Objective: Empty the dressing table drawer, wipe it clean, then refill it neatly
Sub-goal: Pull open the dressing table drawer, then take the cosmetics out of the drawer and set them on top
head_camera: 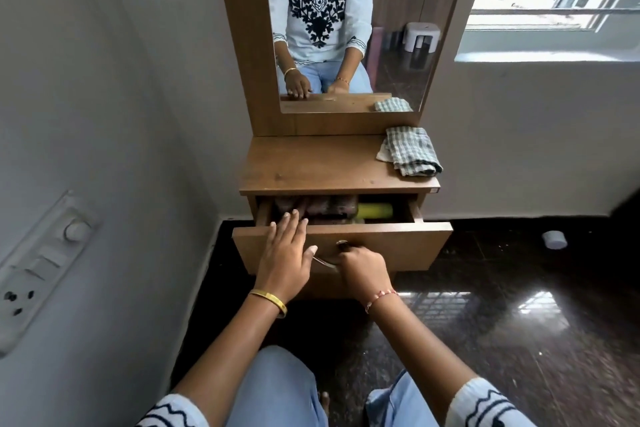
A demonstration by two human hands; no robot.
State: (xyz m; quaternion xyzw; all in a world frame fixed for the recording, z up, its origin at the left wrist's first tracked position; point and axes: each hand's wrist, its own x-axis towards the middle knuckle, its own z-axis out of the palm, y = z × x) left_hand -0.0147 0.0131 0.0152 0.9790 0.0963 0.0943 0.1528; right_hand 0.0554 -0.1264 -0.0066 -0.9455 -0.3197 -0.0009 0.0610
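Note:
The wooden dressing table's drawer [391, 243] stands partly pulled out below the tabletop. Inside it I see dark brownish items [325, 206] and a yellow-green cylinder [375, 211]; the rest of its contents is hidden under the tabletop. My right hand [363, 272] grips the metal handle [323, 261] on the drawer front. My left hand [285, 250] lies with straight fingers over the drawer's front edge, fingertips reaching just inside. A folded checked cloth [412, 151] lies on the tabletop's right side.
The tabletop [311, 163] is bare wood left of the cloth, with a mirror [346, 28] above. A wall with a switch panel [38, 270] is close on the left. Dark glossy floor [519, 305] spreads right, with a small white cap [554, 239] on it. My knees are below.

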